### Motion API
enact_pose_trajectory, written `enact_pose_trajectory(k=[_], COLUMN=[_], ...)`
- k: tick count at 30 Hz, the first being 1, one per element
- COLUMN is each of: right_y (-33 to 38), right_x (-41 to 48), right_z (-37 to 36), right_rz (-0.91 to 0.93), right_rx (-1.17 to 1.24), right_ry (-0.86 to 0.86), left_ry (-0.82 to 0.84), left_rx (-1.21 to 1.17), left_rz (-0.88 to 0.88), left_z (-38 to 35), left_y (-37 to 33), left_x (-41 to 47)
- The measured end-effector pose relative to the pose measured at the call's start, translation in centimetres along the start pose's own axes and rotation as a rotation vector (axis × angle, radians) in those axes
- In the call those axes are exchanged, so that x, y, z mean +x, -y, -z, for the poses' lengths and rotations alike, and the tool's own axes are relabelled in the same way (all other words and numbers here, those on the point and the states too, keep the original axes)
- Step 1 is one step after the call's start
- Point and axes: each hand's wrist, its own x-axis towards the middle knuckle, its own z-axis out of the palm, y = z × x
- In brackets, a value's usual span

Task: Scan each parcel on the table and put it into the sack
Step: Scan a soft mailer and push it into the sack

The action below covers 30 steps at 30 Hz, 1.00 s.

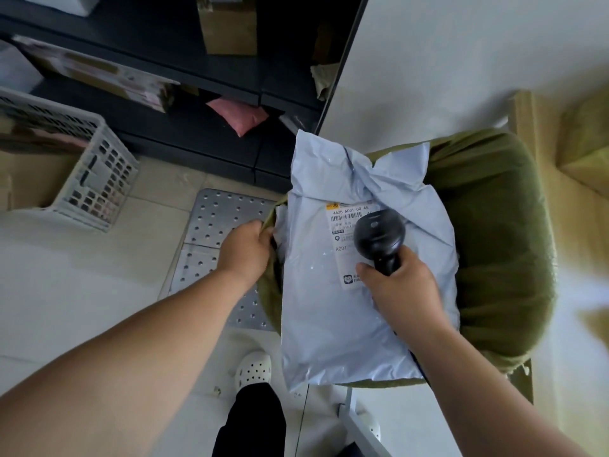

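We see the parcel [346, 308] wrapped in thin pale plastic film, creased and faintly glossy; its label [349, 255] looks like matt white paper; the scanner [379, 239] is hard black plastic with a soft sheen on its head; the sack [494, 242] is coarse olive cloth, woven, matt and rough; the perforated plate [224, 219] is dull grey metal, smooth between its holes; the crate [92, 179] is pale grey plastic lattice; the shelf [197, 70] looks dark and matt; the box [227, 24] is brown cardboard; the clog [253, 371] seems smooth white moulded plastic; the table [461, 61] is smooth and white.
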Motion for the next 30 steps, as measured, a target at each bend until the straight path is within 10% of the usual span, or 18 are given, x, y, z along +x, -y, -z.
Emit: enact_pose_trajectory(k=[16,30], right_y=[2.9,1.9], right_x=[-4.0,-4.5], right_z=[6.3,8.6], right_rz=[0.018,0.015], right_rx=[0.116,0.237], right_ry=[0.004,0.069], left_ry=[-0.129,-0.164], left_rx=[-0.302,0.143], left_rz=[-0.281,-0.114], left_z=[7.9,7.3], left_y=[-12.3,-13.3], left_x=[-8.1,-6.2])
